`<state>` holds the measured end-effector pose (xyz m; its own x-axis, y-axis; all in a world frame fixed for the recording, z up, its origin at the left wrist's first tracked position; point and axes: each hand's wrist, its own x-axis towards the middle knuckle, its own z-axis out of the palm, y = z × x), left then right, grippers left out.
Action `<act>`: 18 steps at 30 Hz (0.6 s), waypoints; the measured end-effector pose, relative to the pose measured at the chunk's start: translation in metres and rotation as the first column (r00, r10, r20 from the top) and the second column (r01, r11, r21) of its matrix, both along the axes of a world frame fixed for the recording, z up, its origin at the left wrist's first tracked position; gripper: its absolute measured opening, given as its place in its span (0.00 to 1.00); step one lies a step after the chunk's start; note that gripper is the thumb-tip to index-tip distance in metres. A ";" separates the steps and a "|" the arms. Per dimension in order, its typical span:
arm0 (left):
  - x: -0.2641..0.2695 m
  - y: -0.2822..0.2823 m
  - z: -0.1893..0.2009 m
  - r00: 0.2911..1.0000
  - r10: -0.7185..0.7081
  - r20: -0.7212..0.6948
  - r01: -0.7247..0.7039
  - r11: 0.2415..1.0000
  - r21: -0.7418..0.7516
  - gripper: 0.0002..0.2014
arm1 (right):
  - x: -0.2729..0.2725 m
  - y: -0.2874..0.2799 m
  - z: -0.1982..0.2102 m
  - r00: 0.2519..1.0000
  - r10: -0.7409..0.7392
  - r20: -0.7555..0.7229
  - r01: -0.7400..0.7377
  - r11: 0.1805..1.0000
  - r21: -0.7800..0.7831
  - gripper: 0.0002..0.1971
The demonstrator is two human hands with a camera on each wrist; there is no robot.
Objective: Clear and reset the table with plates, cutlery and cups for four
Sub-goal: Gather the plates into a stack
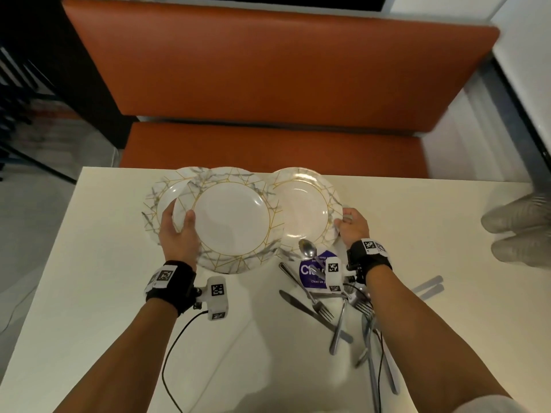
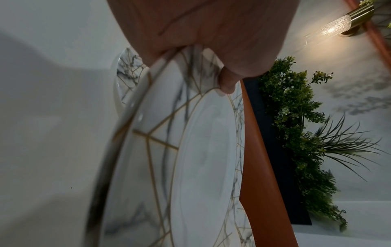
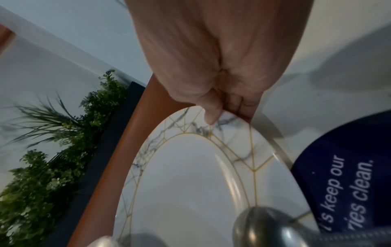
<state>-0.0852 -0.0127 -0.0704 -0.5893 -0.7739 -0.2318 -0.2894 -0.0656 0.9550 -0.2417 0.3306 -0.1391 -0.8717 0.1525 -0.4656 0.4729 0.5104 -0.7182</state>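
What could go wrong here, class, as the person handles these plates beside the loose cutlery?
1. The left hand holds the middle plate only at its rim; its grip could slip, dropping it on the plate underneath.
2. The right hand pinches the right plate, whose near edge lies by a spoon; moving it could scatter cutlery.

An orange padded bench faces the white worktop; greenery (leafy, along the wall) hangs below a lit lamp.

A cream rectangular table carries marble-patterned, gold-lined plates at its far edge. Steel cutlery lies near right, beside a purple round sticker.
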 end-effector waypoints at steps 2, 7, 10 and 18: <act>0.001 -0.001 0.001 1.000 0.014 -0.014 -0.014 1.000 0.010 0.24 | 0.002 0.003 0.003 0.999 -0.045 -0.019 0.044 0.999 -0.023 0.15; 0.002 -0.002 0.005 0.999 0.030 -0.027 -0.029 0.998 0.051 0.24 | 0.006 0.016 0.017 0.983 -0.151 -0.103 0.147 0.988 -0.046 0.12; 0.002 -0.001 0.009 0.999 0.026 -0.042 -0.023 0.998 0.058 0.22 | 0.006 0.030 0.023 0.965 -0.172 -0.196 0.167 0.985 -0.043 0.12; 0.006 0.007 0.014 0.998 0.029 -0.056 -0.027 0.998 0.050 0.22 | 0.009 0.046 0.048 0.919 -0.149 -0.366 0.164 0.986 0.009 0.12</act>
<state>-0.0794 -0.0054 -0.0563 -0.5808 -0.7788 -0.2369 -0.2323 -0.1203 0.9652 -0.2325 0.3762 -0.0914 -0.9433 0.3123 -0.1128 0.2598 0.4823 -0.8366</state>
